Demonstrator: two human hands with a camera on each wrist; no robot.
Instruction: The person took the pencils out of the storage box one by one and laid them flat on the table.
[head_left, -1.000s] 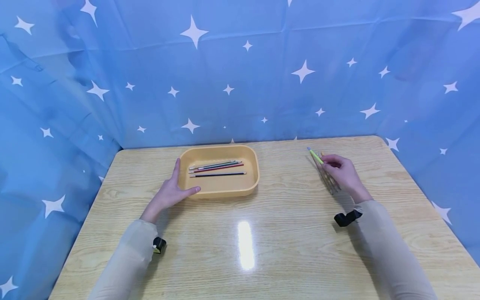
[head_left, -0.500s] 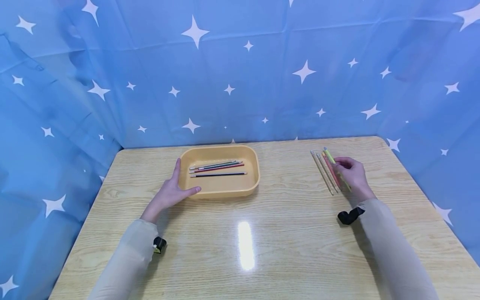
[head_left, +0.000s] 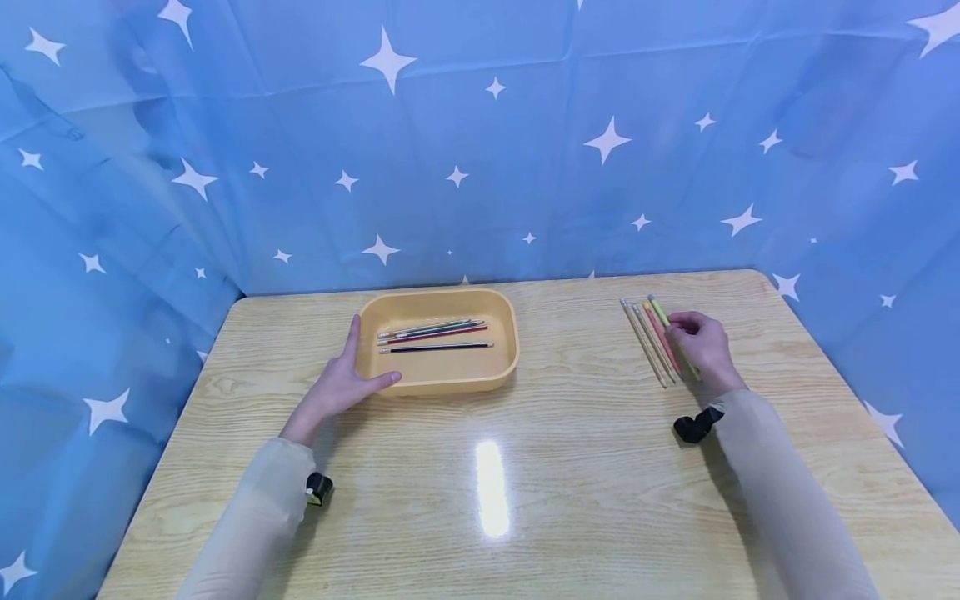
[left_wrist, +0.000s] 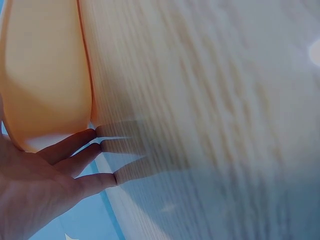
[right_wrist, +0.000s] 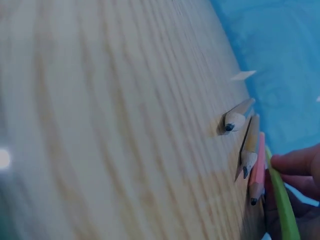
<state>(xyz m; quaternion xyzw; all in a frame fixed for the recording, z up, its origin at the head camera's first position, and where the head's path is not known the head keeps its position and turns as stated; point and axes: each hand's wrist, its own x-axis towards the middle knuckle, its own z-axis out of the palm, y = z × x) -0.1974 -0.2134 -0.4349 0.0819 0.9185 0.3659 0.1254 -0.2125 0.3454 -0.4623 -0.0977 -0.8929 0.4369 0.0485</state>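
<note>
My left hand (head_left: pixel 337 387) rests on the left end of a yellow plastic tray (head_left: pixel 442 387), its thumb and fingers spread straight; in the left wrist view the fingertips (left_wrist: pixel 89 134) lie against the tray's end. Several pencils lie in the tray, among them a red pencil (head_left: pixel 467 331) and a black pencil (head_left: pixel 435 347). On the table's right side my right hand (head_left: pixel 703 346) pinches a yellow-green pencil (head_left: pixel 659 309). That pencil lies just right of a pink pencil (right_wrist: pixel 258 172). Left of these lie two wood-coloured pencils, the outer pencil (head_left: pixel 642 343) and the inner pencil (head_left: pixel 655 344).
The wooden table (head_left: pixel 570 467) carries a bright light reflection (head_left: pixel 492 490) near its middle. A blue curtain with white stars (head_left: pixel 480 142) hangs behind the table and at both sides. A black device (head_left: pixel 697 425) sits at the right wrist.
My right hand has moved to the right with the yellow-green pencil, from over the other pencils to the right end of their row. The left hand and the tray have stayed put.
</note>
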